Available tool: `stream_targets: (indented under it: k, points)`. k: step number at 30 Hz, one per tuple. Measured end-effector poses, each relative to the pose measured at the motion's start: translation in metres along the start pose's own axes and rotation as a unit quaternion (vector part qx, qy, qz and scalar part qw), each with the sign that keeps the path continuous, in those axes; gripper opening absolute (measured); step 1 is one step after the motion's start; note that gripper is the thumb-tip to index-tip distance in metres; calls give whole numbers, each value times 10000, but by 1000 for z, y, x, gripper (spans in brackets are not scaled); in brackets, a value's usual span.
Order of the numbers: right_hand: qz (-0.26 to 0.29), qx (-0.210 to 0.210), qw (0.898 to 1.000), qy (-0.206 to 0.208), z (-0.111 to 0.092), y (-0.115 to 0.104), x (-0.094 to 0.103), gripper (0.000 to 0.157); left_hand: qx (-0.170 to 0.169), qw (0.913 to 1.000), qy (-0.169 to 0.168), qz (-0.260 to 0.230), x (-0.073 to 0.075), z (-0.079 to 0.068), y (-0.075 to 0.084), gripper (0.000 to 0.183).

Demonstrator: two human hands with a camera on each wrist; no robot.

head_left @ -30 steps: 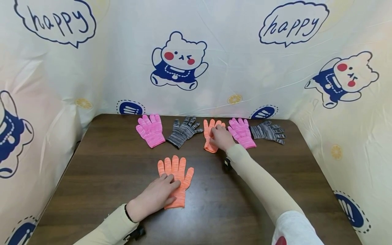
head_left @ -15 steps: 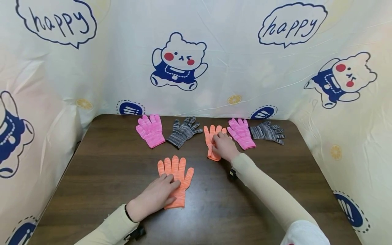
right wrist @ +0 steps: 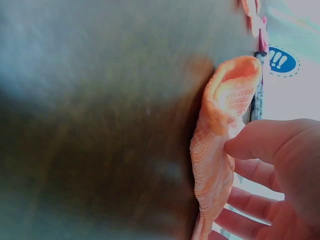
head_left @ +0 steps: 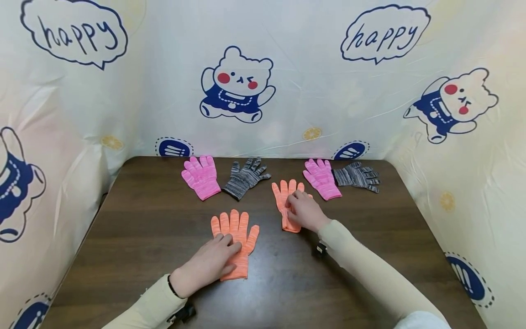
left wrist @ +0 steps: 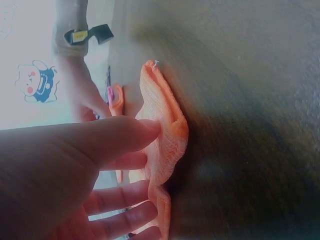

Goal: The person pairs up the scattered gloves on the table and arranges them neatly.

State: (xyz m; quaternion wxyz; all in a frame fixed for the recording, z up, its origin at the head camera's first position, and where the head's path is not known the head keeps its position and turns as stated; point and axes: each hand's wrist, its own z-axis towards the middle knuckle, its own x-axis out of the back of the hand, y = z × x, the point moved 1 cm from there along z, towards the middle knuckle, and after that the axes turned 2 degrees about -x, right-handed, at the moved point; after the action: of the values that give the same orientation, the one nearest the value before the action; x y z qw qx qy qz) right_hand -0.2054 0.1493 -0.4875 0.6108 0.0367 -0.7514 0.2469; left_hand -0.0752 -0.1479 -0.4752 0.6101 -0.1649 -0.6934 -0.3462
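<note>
An orange knit glove (head_left: pixel 239 265) lies flat near the table's middle, fingers pointing away. My left hand (head_left: pixel 211 258) rests on it, thumb and loosely bent fingertips touching the fabric. Farther back and to the right, my right hand (head_left: pixel 306 210) holds a second orange glove (head_left: pixel 282 194) by its palm, thumb and bent fingers gathering the fabric. In the right wrist view the cuff of this glove (right wrist: pixel 235 95) gapes, and the fingertips are partly hidden behind the fabric. The left wrist view has the near glove (left wrist: pixel 162 135) under the thumb.
Along the back edge of the brown table (head_left: pixel 144 256) lie a pink glove (head_left: pixel 201 177) and a grey glove (head_left: pixel 246 178) at left. Another pink glove (head_left: pixel 322 179) touches a second grey glove (head_left: pixel 356 176) at right. A printed curtain (head_left: pixel 312 91) encloses the back and sides.
My right hand has drawn the second orange glove toward me and slightly right, away from the row at the back. The left hand and its glove have stayed in place.
</note>
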Motion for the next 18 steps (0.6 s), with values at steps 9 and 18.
stream_targets:
  k: [9, 18]
  points:
    - [-9, 304, 9994, -143, -20, -6, -3, 17, 91, 9999, -69, -29, -2, 0, 0, 35]
    - [-143, 786, 9968, -13, -46, -17, -11, 17, 80, 9999, -82, -9, -2, 0, 0, 35]
